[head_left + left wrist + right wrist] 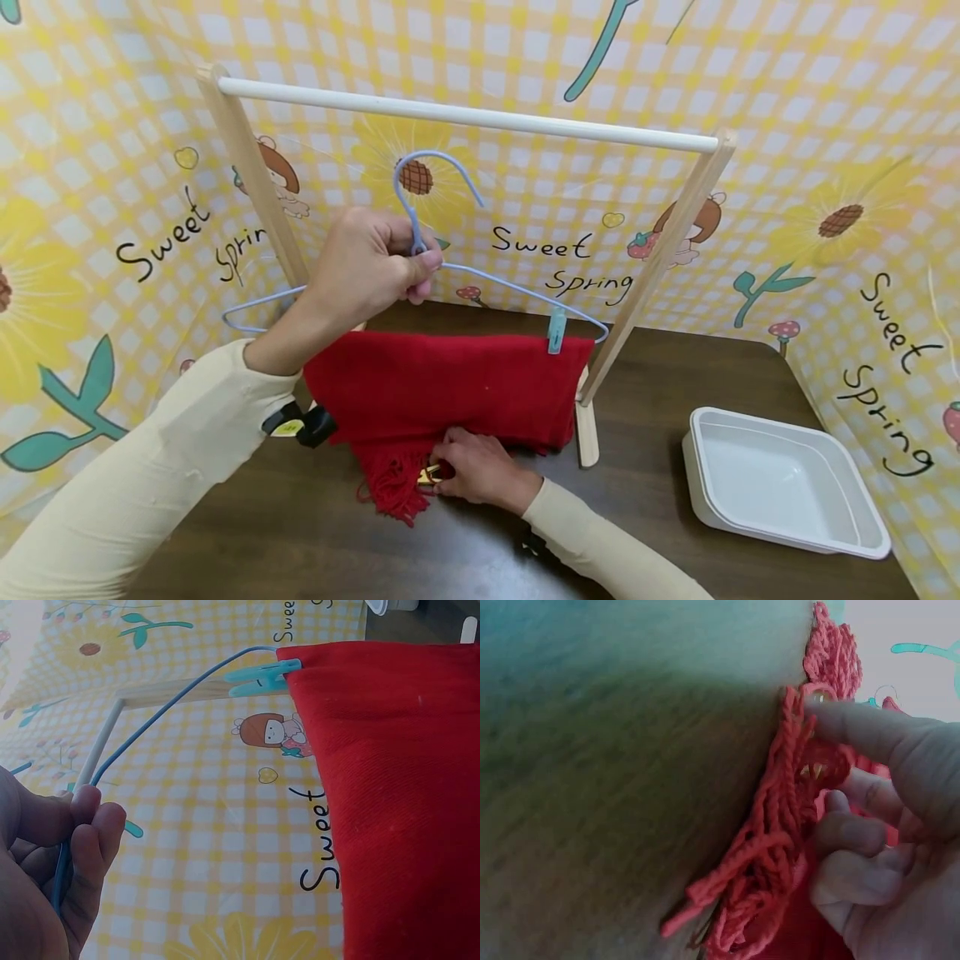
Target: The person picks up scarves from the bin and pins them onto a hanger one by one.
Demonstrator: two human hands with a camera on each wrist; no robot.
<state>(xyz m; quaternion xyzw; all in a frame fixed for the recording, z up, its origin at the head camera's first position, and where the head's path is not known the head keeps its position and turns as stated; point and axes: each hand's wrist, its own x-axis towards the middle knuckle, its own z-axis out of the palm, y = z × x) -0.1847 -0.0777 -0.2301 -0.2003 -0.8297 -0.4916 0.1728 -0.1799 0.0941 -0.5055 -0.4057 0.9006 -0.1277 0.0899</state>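
My left hand [375,258] grips a light blue clothes hanger [517,283] just under its hook, holding it up in front of a rack. From the hanger hangs a folded red scarf [450,383], fastened near its right end by a teal clip [556,331], also seen in the left wrist view. The left end of the scarf's top edge is hidden behind my forearm. Low down, my right hand [480,471] is at the scarf's red fringe [397,487]. Its thumb and forefinger lie around a small gold-coloured piece [429,475] among the strands; its kind is unclear.
Behind the hanger stands a wooden rack [652,258] with a white crossbar [465,115]. An off-white plastic tub [787,483] sits at the right of the dark brown table [375,558]. Yellow checked cloth [525,192] encloses the back and sides.
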